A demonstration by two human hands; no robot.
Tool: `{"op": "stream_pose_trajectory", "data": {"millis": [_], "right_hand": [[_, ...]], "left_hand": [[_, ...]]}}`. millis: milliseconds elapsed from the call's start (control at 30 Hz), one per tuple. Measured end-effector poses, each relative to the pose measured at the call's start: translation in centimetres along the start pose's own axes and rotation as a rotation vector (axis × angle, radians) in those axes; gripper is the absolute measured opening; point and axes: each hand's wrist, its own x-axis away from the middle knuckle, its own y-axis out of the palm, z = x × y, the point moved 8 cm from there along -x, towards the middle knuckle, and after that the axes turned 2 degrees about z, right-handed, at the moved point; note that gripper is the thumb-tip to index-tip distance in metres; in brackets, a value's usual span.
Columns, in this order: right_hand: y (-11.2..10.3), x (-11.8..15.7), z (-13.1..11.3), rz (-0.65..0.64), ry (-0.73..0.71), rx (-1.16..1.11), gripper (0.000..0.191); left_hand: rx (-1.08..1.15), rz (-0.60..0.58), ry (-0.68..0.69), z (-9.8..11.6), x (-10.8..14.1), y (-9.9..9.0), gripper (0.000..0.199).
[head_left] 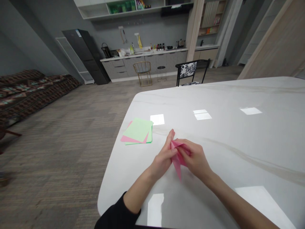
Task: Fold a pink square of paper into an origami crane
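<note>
A partly folded sheet of pink paper (176, 163) is between my two hands, just over the white table. One pointed flap of it hangs down toward me. My left hand (163, 157) grips its left side, thumb laid across the paper and fingers stretched out behind. On the other side my right hand (194, 156) pinches the folds with thumb and fingers. Part of the paper is hidden by my fingers. Left of my hands lies a loose stack of square paper, with a light green sheet (138, 128) on top and a pink sheet (131, 139) sticking out below.
The white marble-patterned table (228, 143) has a rounded left edge with floor beyond it. A black-framed chair (190, 71) stands at its far side. Farther back are a gold-framed chair (143, 71), a stool (161, 71), a kitchen counter and a dark fridge (87, 55).
</note>
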Motion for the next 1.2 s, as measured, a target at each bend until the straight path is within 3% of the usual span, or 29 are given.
{"op": "stream_pose_trajectory", "data": {"millis": [100,200,367,533,700,767,833,1000,1200], "right_hand": [[-0.3,0.0,2.0,0.033,0.279,-0.174,0.024],[0.3,0.1,2.6,-0.019,0.37,-0.291,0.023],[1.4,0.3,2.2,-0.14,0.369,-0.38,0.016],[1.4,0.0,2.7,-0.166,0.368,-0.37,0.016],[-2.4,-0.6,2.2,0.208,0.203,-0.218,0.015],[-3.2,-0.5,1.3,0.278,0.113,-0.166,0.012],[-3.0,-0.5,1.0,0.255,0.1,-0.188,0.014],[-1.5,-0.5,2.1,0.135,0.231,-0.381,0.017],[-1.6,-0.5,2.1,0.129,0.25,-0.413,0.015]], "left_hand": [[0.041,-0.018,-0.001,0.5,-0.1,0.4,0.054],[-0.075,0.004,0.039,0.9,-0.3,0.5,0.049],[-0.284,0.116,0.121,1.1,-0.8,-0.3,0.037],[-0.256,0.225,0.171,1.3,-1.0,-1.6,0.026],[-0.225,0.318,0.226,1.8,-1.0,-2.4,0.024],[-0.25,0.32,0.233,1.9,-1.0,-2.3,0.023],[-0.26,0.294,0.216,1.7,-1.0,-1.8,0.023],[-0.221,0.261,0.19,1.2,-1.0,-1.3,0.022],[-0.196,0.276,0.183,1.1,-0.9,-1.6,0.02]]}}
